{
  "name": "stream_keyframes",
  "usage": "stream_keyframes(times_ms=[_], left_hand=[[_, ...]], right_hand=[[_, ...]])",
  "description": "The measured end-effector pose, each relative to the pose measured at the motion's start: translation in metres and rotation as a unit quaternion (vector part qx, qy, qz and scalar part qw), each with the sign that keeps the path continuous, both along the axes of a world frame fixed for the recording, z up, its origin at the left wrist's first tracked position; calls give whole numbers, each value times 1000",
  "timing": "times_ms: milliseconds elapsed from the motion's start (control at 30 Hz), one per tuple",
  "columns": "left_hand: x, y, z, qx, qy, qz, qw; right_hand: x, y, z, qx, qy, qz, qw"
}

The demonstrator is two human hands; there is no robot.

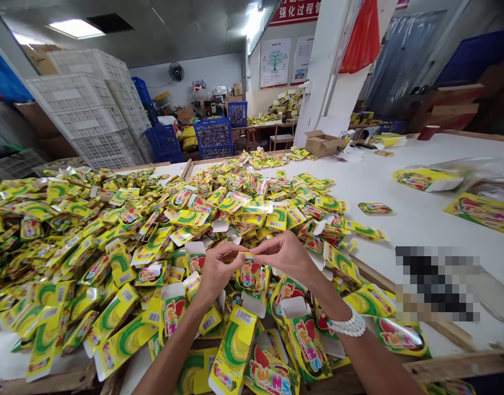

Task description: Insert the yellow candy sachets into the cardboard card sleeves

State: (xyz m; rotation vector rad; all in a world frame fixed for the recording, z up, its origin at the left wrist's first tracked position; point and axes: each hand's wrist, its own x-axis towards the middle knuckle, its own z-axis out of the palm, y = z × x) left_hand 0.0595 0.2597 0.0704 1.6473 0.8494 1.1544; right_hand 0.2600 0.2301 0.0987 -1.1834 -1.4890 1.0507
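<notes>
Both hands meet over the front of a heap of small yellow-green cartons printed "TWINS". Fingers and thumb of my left hand point(221, 269) are pinched at the top edge of one carton point(252, 280). From the other side, my right hand point(283, 255), with a white bead bracelet point(348, 323) on its wrist, pinches the same top edge. Fingertips hide part of that edge. Below the hands lie a carton with its barcode side up point(238, 343) and another with its white flap raised point(305, 343).
The carton heap point(112, 236) spreads left and back over the white table point(408, 236). Wooden strips point(453, 332) edge the work area. Larger TWINS packs point(482, 211) and an open cardboard box point(322, 144) sit farther off. White crates point(83, 109) stand behind.
</notes>
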Motion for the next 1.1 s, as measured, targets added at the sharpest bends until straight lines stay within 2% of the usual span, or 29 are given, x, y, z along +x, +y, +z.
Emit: stream_keyframes(times_ms=[267,467,767,933,1100], left_hand=[[-5,1,6,-14,13,-18,1000],[-17,9,11,18,70,-95,993],[-32,6,12,208,163,-102,959],[-44,4,8,354,163,-106,915],[-41,5,-5,413,128,-71,899]], right_hand=[[-4,-4,-1,-8,-14,-11,1000],[0,-9,5,27,-73,3,997],[-4,-17,0,131,-136,10,982],[-12,-32,-8,242,-205,14,948],[-13,-37,-16,325,-218,31,920]])
